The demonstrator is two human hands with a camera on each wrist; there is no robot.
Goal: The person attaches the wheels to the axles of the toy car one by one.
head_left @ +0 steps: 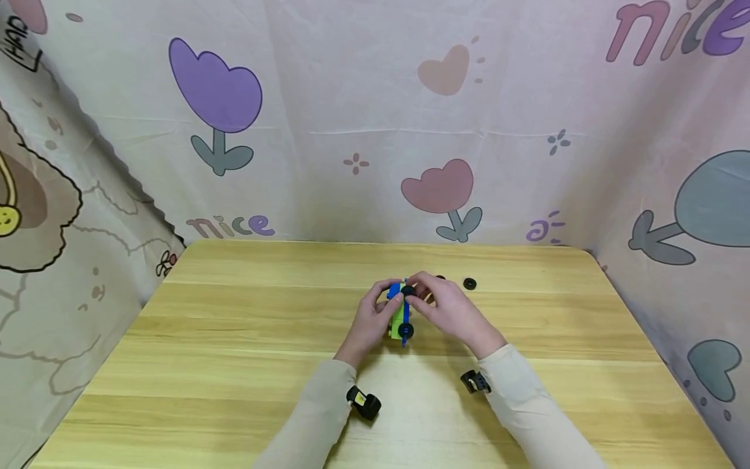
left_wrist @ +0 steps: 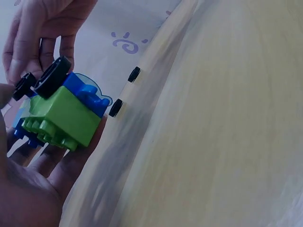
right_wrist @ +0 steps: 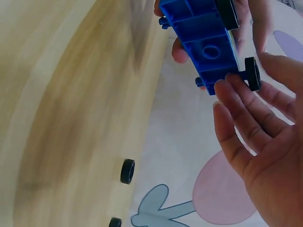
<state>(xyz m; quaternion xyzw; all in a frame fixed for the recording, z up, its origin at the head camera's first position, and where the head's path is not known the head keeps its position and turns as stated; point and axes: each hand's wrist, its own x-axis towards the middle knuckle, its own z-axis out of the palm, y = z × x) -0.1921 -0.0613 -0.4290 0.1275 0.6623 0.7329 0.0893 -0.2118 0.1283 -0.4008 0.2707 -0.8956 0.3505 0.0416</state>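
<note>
A small toy car of green and blue building blocks [head_left: 398, 318] is held up over the table, turned on its side. My left hand [head_left: 368, 320] grips its body from the left, fingers behind the green block [left_wrist: 71, 118]. Its blue base [right_wrist: 208, 52] faces my right wrist camera, with bare axle stubs on one side. Two black wheels sit on the other side. My right hand [head_left: 454, 314] pinches the far wheel [right_wrist: 253, 74], its fingertips touching the base by the axle. The nearer wheel [head_left: 405, 330] is on its axle, untouched by the right fingers.
Two loose black wheels lie on the wooden table [head_left: 234, 352] beyond the right hand: one wheel [head_left: 470, 284] in plain sight, the other wheel [head_left: 441, 277] partly hidden by that hand. A printed cloth [head_left: 328, 189] hangs behind the table's back edge.
</note>
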